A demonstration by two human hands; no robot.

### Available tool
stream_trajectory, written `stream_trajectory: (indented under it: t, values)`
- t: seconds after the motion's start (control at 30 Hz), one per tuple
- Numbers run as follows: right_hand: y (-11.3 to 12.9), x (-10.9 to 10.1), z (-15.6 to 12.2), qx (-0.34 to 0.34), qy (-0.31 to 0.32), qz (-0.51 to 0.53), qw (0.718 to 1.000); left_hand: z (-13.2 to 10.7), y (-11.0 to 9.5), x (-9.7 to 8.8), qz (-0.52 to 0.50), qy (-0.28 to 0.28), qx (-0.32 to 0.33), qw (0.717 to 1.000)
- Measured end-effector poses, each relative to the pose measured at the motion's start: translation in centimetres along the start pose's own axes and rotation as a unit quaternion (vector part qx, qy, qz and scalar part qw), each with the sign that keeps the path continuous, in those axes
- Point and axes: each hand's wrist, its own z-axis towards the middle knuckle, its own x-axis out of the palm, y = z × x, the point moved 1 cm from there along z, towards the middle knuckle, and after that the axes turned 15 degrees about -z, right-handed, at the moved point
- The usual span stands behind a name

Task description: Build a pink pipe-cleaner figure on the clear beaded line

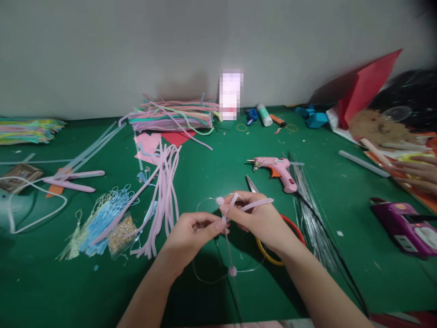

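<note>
Both my hands are close together over the green table, at a wire frame with two round loops. My left hand [195,233] pinches a lilac pipe cleaner [257,204] where it winds round the frame's middle wire. Thumb and fingers of my right hand [254,214] grip the same pipe cleaner just above, its loose ends sticking out to the right. Small lilac knots sit on the wire frame, an upper knot [220,200] and a lower knot [232,271]. Scissors [297,228] with red and yellow handles lie partly hidden under my right forearm.
A pink glue gun [275,169] lies beyond my right hand, beside loose wires [316,237]. Lilac pipe cleaners [167,182], blue tassels [107,223] and a bag of gold beads [122,232] lie left. A purple device [406,228] and another person's hand [418,173] are right.
</note>
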Motion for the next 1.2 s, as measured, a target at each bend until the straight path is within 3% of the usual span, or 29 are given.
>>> stream_trajectory:
  t: [0.3, 0.63, 0.83, 1.2]
  values:
    - [0.03, -0.12, -0.06, -0.001, 0.002, -0.010, 1.000, 0.14, 0.28, -0.07, -0.011, -0.005, 0.006, 1.000]
    - [-0.19, 0.02, -0.04, 0.005, 0.005, 0.004, 1.000, 0.69, 0.32, -0.70, 0.044, 0.004, 0.039, 0.998]
    - [0.04, 0.03, -0.23, 0.012, 0.010, 0.011, 1.000, 0.34, 0.28, -0.15, 0.051, -0.047, 0.066, 0.995]
    - [-0.23, 0.02, -0.34, 0.019, 0.022, -0.025, 0.999, 0.36, 0.10, 0.21, 0.120, -0.050, 0.110, 0.985]
